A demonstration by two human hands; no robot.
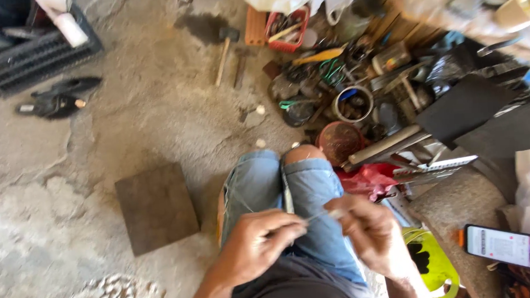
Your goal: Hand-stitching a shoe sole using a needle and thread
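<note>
Over your knee: your two hands meet above the jeans (307,189), just in front of your bent leg.
Left hand (259,241): your fingers are curled together, tips pinched on the near end of a thin strand.
Right hand (371,228): your thumb and fingers are closed on the far end, where a small pale tip shows.
Strand (316,216): a fine, light, nearly straight line runs between your two pinches, level across the denim. It looks like thread or thin wire; you cannot tell which.
Jeans: faded blue, torn open at the knee, with skin showing through.
Hard to make out: your right hand is blurred, so its grip and the pale tip stay unclear. The strand's ends are hidden inside both fists.
Cut off: your forearms leave the bottom edge.
Around you: a dark board (156,206) lies on the concrete to your left, a hammer (225,52) farther off, a heap of tools (360,94) ahead on your right, a phone (514,247) on a stone at right.
</note>
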